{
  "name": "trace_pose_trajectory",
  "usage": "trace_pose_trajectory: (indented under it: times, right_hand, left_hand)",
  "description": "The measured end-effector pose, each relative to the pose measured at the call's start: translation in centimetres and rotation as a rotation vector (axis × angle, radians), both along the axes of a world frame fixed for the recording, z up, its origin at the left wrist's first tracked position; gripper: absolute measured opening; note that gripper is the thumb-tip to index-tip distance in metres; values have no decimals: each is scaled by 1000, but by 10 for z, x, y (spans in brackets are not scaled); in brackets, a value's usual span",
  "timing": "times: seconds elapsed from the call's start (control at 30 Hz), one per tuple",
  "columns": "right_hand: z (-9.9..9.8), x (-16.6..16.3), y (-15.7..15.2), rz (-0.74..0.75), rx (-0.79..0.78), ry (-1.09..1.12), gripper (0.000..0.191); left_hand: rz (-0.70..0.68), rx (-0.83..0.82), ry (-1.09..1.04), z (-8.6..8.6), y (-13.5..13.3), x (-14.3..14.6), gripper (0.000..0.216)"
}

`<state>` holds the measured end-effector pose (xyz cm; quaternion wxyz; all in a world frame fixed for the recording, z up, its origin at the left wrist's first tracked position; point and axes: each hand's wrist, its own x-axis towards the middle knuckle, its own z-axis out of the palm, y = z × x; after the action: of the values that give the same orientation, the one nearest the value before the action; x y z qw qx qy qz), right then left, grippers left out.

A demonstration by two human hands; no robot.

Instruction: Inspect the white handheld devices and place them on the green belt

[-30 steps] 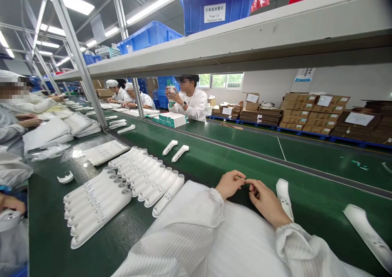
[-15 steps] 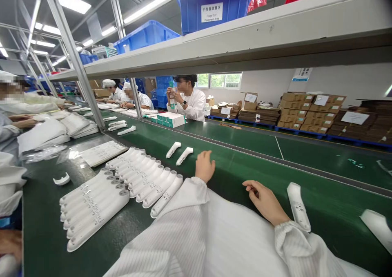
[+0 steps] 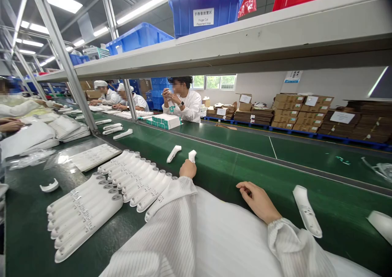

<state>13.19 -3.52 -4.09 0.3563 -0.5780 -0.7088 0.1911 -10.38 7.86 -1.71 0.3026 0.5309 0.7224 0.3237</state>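
Beyond the front row, my left hand (image 3: 188, 169) is closed around the lower end of a white, bent plastic handle shell (image 3: 192, 156); its fingertips are hidden behind the hand. A similar shell (image 3: 174, 154) lies on the green belt just left of it. My right hand (image 3: 257, 200) hovers over the belt's near side with fingers loosely bent and apart from the thumb, holding nothing. To its right lies another white shell (image 3: 307, 211), and a further one (image 3: 380, 224) is cut by the right edge. Rows of white shells (image 3: 134, 179) lie left of my left sleeve.
A second row of shells (image 3: 84, 215) and a small curved white part (image 3: 49, 186) lie on the left. Overhead runs a shelf (image 3: 232, 40) with blue bins (image 3: 211, 11). Across the belt sits a co-worker (image 3: 190, 105) behind small boxes (image 3: 165, 121). Metal posts (image 3: 65, 60) rise at the left.
My left hand has moved from open above the belt, left and down onto a shell, and closed around it. The belt shells have shifted right. My right hand keeps nearly the same pose.
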Motion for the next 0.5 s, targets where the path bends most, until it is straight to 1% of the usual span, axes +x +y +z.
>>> trace_pose_trajectory:
  times: [0.1, 0.13, 0.23, 0.27, 0.3, 0.43, 0.5]
  right_hand:
    - [-4, 2, 3, -14, 13, 55, 24]
    - [-5, 2, 4, -30, 20, 94, 24]
    - [-5, 4, 7, -94, 37, 260, 25]
    - [-4, 5, 7, -117, 40, 318, 26]
    - [-2, 6, 8, -140, 41, 376, 27]
    - [9, 7, 8, -223, 7, 657, 36]
    - [14, 7, 7, -222, -27, 828, 39]
  left_hand:
    - [-155, -33, -205, 3, -5, 14, 30]
    - [-217, -46, -321, 3, -8, 21, 31]
    - [-429, -137, -823, 4, -22, 43, 28]
    - [-502, -176, -971, 5, -28, 50, 28]
    - [-569, -209, -1069, 7, -34, 57, 29]
    - [-766, -254, -1129, 14, -57, 77, 36]
    - [-835, -255, -1152, 16, -65, 84, 38]
